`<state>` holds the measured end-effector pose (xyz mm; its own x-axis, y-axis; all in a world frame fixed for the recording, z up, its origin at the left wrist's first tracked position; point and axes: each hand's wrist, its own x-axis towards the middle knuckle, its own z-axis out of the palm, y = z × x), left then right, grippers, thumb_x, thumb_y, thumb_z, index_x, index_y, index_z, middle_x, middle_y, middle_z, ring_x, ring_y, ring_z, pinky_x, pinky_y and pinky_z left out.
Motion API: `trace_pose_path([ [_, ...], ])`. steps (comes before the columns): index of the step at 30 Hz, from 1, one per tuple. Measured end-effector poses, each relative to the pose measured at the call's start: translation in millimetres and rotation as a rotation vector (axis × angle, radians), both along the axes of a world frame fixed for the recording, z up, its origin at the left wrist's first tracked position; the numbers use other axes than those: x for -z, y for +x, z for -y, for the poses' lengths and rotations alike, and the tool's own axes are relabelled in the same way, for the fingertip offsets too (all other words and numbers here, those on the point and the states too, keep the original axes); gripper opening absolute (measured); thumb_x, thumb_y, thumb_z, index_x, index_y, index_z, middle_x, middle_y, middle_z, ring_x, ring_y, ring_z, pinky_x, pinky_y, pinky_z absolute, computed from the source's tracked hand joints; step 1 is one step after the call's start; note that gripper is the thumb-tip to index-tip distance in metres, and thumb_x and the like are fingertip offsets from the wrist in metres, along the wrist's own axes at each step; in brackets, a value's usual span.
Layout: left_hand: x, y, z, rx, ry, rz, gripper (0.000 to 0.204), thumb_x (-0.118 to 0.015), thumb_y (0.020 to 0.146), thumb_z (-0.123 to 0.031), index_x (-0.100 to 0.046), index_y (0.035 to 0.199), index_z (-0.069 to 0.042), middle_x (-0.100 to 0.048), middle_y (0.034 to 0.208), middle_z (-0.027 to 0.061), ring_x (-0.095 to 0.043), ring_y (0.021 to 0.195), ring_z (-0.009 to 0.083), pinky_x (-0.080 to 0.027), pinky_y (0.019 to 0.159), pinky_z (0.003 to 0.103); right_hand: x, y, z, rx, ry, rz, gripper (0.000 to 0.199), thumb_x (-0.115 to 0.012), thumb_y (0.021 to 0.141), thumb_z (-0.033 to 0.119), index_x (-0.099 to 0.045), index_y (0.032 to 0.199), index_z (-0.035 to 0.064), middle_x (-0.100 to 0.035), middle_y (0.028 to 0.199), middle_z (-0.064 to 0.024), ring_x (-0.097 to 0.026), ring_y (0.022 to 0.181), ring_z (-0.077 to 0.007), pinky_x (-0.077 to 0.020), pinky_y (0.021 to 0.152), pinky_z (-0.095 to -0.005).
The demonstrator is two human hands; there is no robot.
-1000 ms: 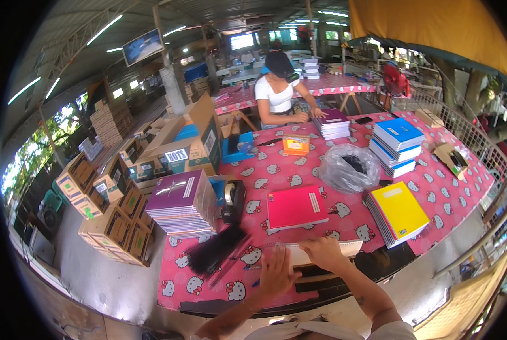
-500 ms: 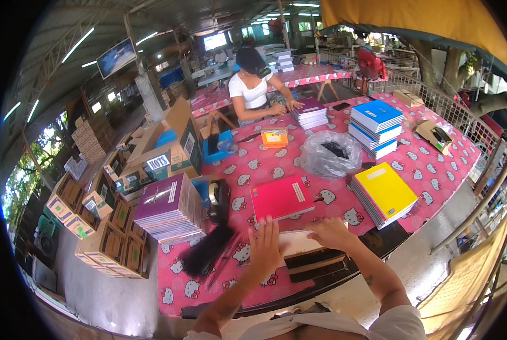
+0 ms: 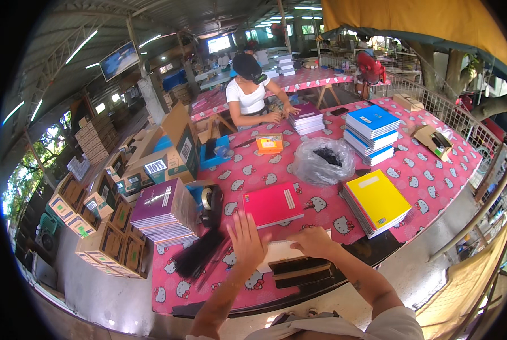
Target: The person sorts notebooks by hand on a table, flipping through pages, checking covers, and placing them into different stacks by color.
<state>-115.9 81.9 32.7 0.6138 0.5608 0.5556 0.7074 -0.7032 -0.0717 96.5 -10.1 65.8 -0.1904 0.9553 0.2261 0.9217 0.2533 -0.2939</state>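
Note:
My left hand (image 3: 246, 241) is spread flat, fingers apart, on the left end of a white-covered notebook (image 3: 282, 249) near the table's front edge. On the same notebook's right part rests my right hand (image 3: 314, 241), fingers bent over it. Dark strips (image 3: 301, 271) lie just in front of the notebook. A red notebook stack (image 3: 273, 204) sits right behind my hands. Left of them lies a bundle of black strips (image 3: 199, 255), with a purple notebook stack (image 3: 164, 209) beyond it.
A pink patterned table (image 3: 435, 181) carries a yellow notebook stack (image 3: 378, 201), a blue stack (image 3: 371, 133), a clear plastic bag (image 3: 324, 161), an orange box (image 3: 269, 143) and a tape dispenser (image 3: 212, 198). Across it a person (image 3: 248, 93) handles purple notebooks (image 3: 306, 118). Cardboard boxes (image 3: 103, 226) line the left.
The view has swung left and down a little. Both my hands have stayed on the white notebook, the left one now spread flatter.

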Motion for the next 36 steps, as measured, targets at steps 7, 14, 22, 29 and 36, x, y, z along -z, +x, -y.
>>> trace_pose_path([
  [7, 21, -5, 40, 0.09, -0.172, -0.101, 0.077, -0.057, 0.096, -0.05, -0.041, 0.148, 0.005, -0.038, 0.155, 0.0271, -0.031, 0.148, 0.0436, -0.021, 0.118, 0.064, -11, 2, 2, -0.024, -0.002, -0.036, 0.024, -0.068, 0.091, 0.031, -0.071, 0.111, 0.0186, -0.074, 0.088, -0.0148, -0.073, 0.083, -0.036, -0.0569, 0.071, -0.0513],
  [14, 37, -2, 73, 0.064, -0.152, -0.271, 0.076, -0.054, 0.098, -0.051, -0.043, 0.148, 0.006, -0.039, 0.155, 0.0276, -0.032, 0.148, 0.042, -0.019, 0.119, 0.065, 5, 4, 4, -0.041, 0.067, -0.037, 0.026, -0.067, 0.092, 0.033, -0.07, 0.114, 0.0188, -0.074, 0.088, -0.0132, -0.073, 0.085, -0.0344, -0.0568, 0.072, -0.0499],
  [22, 25, 5, 114, 0.036, -0.075, -0.207, 0.062, -0.057, 0.098, -0.046, -0.053, 0.136, 0.003, -0.056, 0.14, 0.0229, -0.051, 0.132, 0.0386, -0.022, 0.117, 0.063, -5, 46, 36, -0.074, 0.304, -0.273, 0.072, -0.08, 0.082, 0.027, -0.05, 0.146, 0.0147, -0.066, 0.119, -0.0109, -0.063, 0.115, -0.0306, -0.0508, 0.098, -0.0466],
  [29, -47, 16, 36, 0.348, -0.495, -0.183, 0.049, -0.059, 0.099, -0.038, -0.057, 0.132, -0.002, -0.063, 0.13, 0.015, -0.059, 0.122, 0.0318, -0.028, 0.115, 0.059, 68, 65, 34, -0.247, -0.183, -1.22, 0.04, -0.079, 0.089, 0.013, -0.068, 0.127, 0.0024, -0.067, 0.118, -0.0048, -0.061, 0.107, -0.0118, -0.0502, 0.092, -0.0278],
  [36, 69, 14, 88, 0.251, -0.179, -0.116, 0.087, -0.051, 0.098, -0.056, -0.034, 0.149, 0.012, -0.028, 0.159, 0.0341, -0.025, 0.148, 0.0534, -0.017, 0.116, 0.071, 86, 53, 26, -0.025, -0.245, -1.248, 0.035, -0.076, 0.092, 0.012, -0.069, 0.124, -0.0009, -0.072, 0.101, -0.0019, -0.063, 0.091, -0.0086, -0.0534, 0.081, -0.0259],
])
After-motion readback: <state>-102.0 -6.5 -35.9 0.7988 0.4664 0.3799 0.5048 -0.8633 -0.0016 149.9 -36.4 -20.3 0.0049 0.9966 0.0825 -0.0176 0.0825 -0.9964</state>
